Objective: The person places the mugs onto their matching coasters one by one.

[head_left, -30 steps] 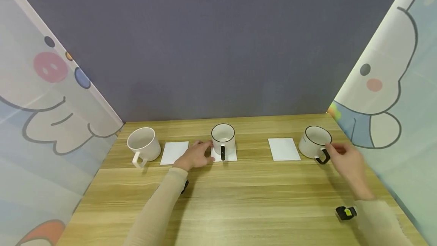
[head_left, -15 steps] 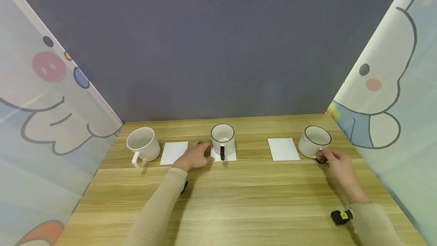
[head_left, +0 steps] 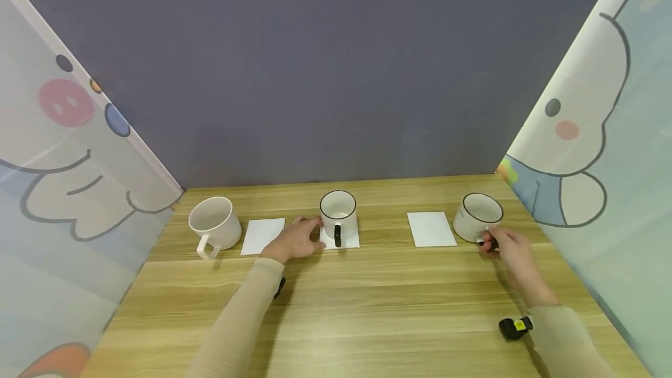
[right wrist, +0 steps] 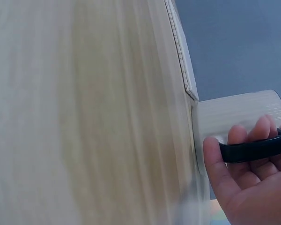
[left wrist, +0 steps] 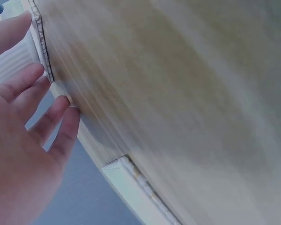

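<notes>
- Far left, here's a plain white, ceramic-looking mug with a squared white handle, upright on the light wood-grain table, near its left edge.
- Just right of it lies a flat white square pad, with nothing set on it.
- Now my left hand: fingers spread and relaxed, thumb and index at the next flat white square pad, gripping nothing that I can see.
- On that pad stands a white mug with a dark rim and black handle, handle towards me.
- A wide gap, then a third flat white square pad; good sideways room here.
- Just beside it, off the pad, stands a wider white mug with a dark rim. My right hand has its fingers curled round its black handle, the best hold: I'd expect stiff, fairly heavy, slick-sided, chippable ware.
- Limits: the right table edge runs close, and the dark grey panel blocks the back; leftward and towards me there's space.
</notes>
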A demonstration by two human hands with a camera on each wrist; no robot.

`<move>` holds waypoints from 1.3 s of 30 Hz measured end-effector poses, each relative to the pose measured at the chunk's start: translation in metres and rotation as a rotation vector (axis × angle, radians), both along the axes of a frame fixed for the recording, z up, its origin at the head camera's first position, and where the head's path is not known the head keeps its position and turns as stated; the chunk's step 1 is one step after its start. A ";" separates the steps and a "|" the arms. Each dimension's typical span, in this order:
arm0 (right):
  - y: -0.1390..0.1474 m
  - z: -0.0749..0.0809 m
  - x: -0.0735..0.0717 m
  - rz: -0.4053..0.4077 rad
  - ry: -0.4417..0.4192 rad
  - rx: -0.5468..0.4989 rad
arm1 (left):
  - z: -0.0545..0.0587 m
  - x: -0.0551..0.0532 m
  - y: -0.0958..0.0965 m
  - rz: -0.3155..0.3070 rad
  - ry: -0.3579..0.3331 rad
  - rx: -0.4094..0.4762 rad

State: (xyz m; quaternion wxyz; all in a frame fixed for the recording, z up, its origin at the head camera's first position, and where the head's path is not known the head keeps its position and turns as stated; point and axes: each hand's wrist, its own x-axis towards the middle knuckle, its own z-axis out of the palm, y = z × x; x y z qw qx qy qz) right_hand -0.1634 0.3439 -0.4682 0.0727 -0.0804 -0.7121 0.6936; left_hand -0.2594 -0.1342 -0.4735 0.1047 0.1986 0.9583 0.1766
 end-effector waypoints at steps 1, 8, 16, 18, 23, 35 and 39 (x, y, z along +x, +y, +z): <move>-0.001 0.000 0.000 -0.003 -0.005 0.004 | 0.000 0.000 -0.001 0.003 -0.002 -0.002; -0.003 -0.002 -0.001 -0.041 -0.022 0.026 | -0.003 -0.001 -0.002 0.003 0.012 0.019; -0.002 0.001 -0.002 -0.050 -0.031 0.021 | 0.005 0.005 -0.003 0.030 -0.016 0.099; -0.003 0.001 -0.002 -0.049 -0.028 0.021 | 0.011 0.008 -0.003 0.042 -0.006 0.099; -0.005 0.001 -0.001 -0.054 -0.018 0.023 | 0.028 0.018 -0.003 0.060 0.051 0.050; -0.001 0.000 0.001 -0.050 -0.032 0.067 | 0.076 0.044 0.014 0.053 0.336 0.048; -0.002 0.000 0.000 -0.048 -0.035 0.068 | 0.086 0.050 0.022 0.035 0.414 0.110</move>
